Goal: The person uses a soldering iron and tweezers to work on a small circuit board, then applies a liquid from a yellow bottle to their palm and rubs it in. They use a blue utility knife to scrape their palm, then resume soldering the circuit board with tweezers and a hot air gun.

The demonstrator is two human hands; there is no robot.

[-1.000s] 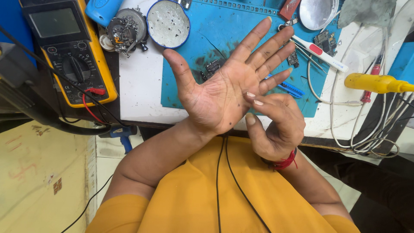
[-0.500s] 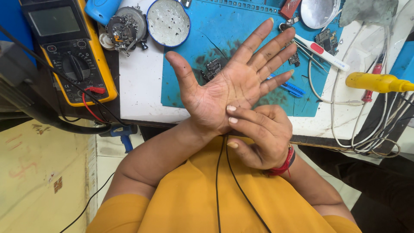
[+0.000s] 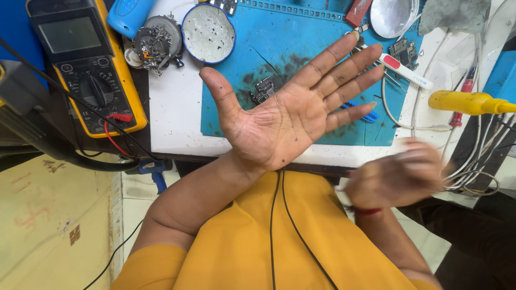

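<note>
My left hand (image 3: 290, 110) is held palm up with fingers spread over the blue work mat (image 3: 301, 32), holding nothing; small dark specks dot the palm. My right hand (image 3: 398, 174) is blurred by motion, low at the table's front edge to the right of the left wrist; its fingers look curled and nothing shows in it. A small dark circuit part (image 3: 263, 88) lies on the mat just behind the left palm. A white pen-shaped tool with a red mark (image 3: 400, 67) and blue tweezers (image 3: 357, 110) lie by the left fingertips.
A yellow multimeter (image 3: 88, 70) with red and black leads sits at the left. A round tin (image 3: 208, 33) and a metal coil holder (image 3: 156, 43) stand at the back. A yellow-handled tool (image 3: 467, 102) and tangled white cables (image 3: 478, 161) lie at the right.
My right hand, which was touching the left palm with its fingers, has pulled away down and to the right. The left hand stays open, palm up.
</note>
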